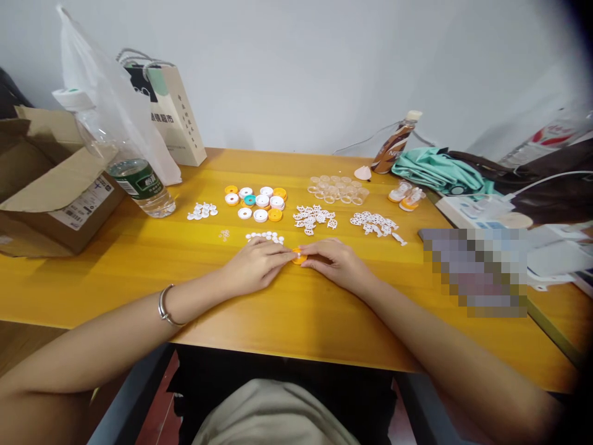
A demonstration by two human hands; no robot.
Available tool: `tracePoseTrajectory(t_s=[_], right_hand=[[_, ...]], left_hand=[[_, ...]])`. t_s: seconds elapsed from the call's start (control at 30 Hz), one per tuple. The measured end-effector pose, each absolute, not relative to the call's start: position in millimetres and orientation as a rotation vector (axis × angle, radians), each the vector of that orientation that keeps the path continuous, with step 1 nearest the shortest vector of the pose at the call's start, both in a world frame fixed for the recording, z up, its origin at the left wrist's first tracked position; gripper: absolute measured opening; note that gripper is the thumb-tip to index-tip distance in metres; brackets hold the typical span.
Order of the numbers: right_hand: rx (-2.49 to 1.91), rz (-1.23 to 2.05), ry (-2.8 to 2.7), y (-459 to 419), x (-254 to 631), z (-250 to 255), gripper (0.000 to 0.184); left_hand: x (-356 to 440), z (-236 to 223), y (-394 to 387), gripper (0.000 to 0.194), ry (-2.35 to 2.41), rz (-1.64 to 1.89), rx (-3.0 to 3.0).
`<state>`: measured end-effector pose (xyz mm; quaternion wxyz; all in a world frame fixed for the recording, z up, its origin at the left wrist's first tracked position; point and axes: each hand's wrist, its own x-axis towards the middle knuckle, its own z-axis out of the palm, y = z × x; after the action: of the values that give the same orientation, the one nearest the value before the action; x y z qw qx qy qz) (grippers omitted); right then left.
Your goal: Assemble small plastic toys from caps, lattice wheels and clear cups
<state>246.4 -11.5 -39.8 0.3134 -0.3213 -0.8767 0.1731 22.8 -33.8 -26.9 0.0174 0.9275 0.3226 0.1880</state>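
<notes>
**Orange disc held between two hands**

The orange disc [299, 257] is at the front part of the table [296, 327], directly between the left hand [254, 266] and the right hand [337, 262]. It lies to the right of the left fingertips and to the left of the right ones, and both hands touch it, so neither is nearer. The disc is round, so I see no long axis; whether it lies flat or a little tilted, I cannot tell. The left hand has its fingers close together, with the tips on the left edge; its thumb is mostly hidden. The right hand pinches the other edge between thumb and forefinger.

Small white discs [269, 237] are just beyond the left hand. Farther back stand the coloured caps [260, 215], with the white cutouts [315, 216] and the clear rings [338, 190] to their right.

About the writing: the water bottle [139, 185] has a green label with white Chinese characters, which seem to be 怡宝. On the paper bag [183, 117] I can read 超市, but the characters before it are partly covered. The brown bottle [393, 148] shows "NES", probably Nescafé. The label on the carton [46, 235] is too small to read.
</notes>
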Motion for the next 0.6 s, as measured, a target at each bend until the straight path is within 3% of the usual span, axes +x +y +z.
tracePoseTrajectory(t_s=[0.6], right_hand=[[-0.741, 0.363, -2.359, -8.9, 247.4, -43.7, 0.011]], left_hand=[[20.5, -28.6, -33.2, 0.036, 0.965, 0.467, 3.007]])
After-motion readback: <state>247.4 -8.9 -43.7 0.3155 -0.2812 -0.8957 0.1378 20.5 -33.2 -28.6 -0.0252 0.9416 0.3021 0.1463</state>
